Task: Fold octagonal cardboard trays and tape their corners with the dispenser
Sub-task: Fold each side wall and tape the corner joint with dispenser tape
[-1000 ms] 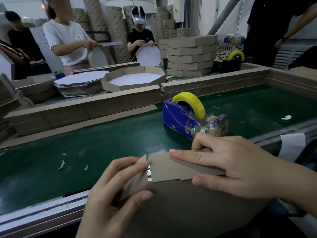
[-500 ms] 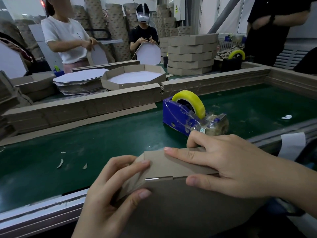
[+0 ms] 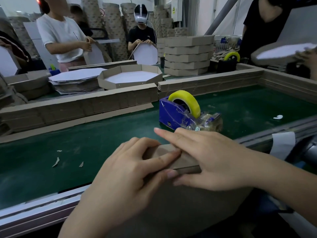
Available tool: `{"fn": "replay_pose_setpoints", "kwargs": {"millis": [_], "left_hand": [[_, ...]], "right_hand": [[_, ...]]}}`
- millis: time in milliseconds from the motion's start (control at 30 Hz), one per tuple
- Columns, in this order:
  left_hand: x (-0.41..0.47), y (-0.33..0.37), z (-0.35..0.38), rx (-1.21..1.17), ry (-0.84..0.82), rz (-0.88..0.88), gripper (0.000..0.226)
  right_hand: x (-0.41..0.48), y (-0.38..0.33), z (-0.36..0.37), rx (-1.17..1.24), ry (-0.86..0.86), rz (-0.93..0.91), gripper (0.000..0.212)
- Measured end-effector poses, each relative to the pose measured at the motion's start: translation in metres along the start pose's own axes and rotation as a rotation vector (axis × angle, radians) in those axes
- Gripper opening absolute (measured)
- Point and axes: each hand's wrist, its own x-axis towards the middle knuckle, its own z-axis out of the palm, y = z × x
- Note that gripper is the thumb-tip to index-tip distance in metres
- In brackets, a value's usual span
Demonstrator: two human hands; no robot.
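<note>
I hold a brown cardboard tray (image 3: 180,206) against the near rail of the green belt, its outer bottom facing me. My left hand (image 3: 130,170) grips the top rim at a corner, fingers over the folded flap and thumb on the face below. My right hand (image 3: 211,158) pinches the same rim from the right, index finger stretched along its top and thumb underneath. The two hands touch at the corner. A blue tape dispenser (image 3: 178,115) with a yellow roll stands on the belt just beyond my right hand.
A low cardboard wall (image 3: 82,103) borders the belt's far side. Behind it lie a finished octagonal tray (image 3: 130,78), a pile of flat blanks (image 3: 75,81) and a stack of trays (image 3: 187,55). Other people work opposite. Paper scraps (image 3: 55,162) lie on the belt.
My hands have closed in on the corner: the left fingers slid right over the flap until they meet the right index finger. The flap gap is now covered.
</note>
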Motion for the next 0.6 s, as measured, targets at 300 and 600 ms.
{"fn": "replay_pose_setpoints", "kwargs": {"millis": [300,600], "left_hand": [[-0.002,-0.007,0.007,-0.037,0.032,-0.057,0.041],[-0.004,-0.008,0.006,-0.136,0.053,-0.122,0.039]], "right_hand": [[0.0,0.032,0.006,0.854,0.06,0.344,0.033],[0.003,0.032,0.015,0.769,0.131,0.317,0.026]]}}
